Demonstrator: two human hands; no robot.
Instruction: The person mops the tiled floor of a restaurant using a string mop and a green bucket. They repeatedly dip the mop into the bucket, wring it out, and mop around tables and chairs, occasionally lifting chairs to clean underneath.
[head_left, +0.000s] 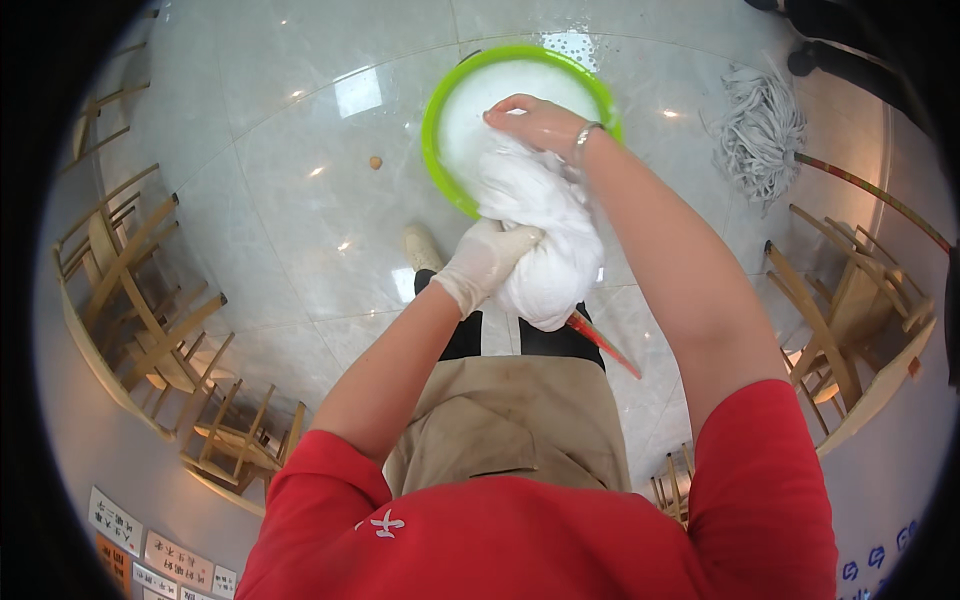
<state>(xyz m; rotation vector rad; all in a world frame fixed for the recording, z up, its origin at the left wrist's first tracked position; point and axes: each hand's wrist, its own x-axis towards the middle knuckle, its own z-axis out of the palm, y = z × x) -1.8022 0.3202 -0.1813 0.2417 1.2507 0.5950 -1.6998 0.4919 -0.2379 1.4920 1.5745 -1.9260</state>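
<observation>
A green-rimmed basin (430, 135) of white, sudsy liquid stands on the tiled floor in front of me. My left hand (489, 259), in a pale thin glove, is closed on a bundled wet white cloth (551, 270) at the basin's near edge. The cloth runs up over the rim toward the liquid. My right hand (536, 124), ungloved with a metal bracelet at the wrist, is over the basin above the cloth's upper end, fingers curled with a gap at the thumb; whether it grips any cloth cannot be told. A red and green stick (604, 345) shows behind the bundle.
A string mop (761, 139) lies on the floor at the right. Wooden chairs (142, 300) rest upturned on tables at the left, and more wooden chairs (840, 322) are at the right. A small brown lump (376, 163) lies left of the basin. Dark-clad legs (847, 67) show at top right.
</observation>
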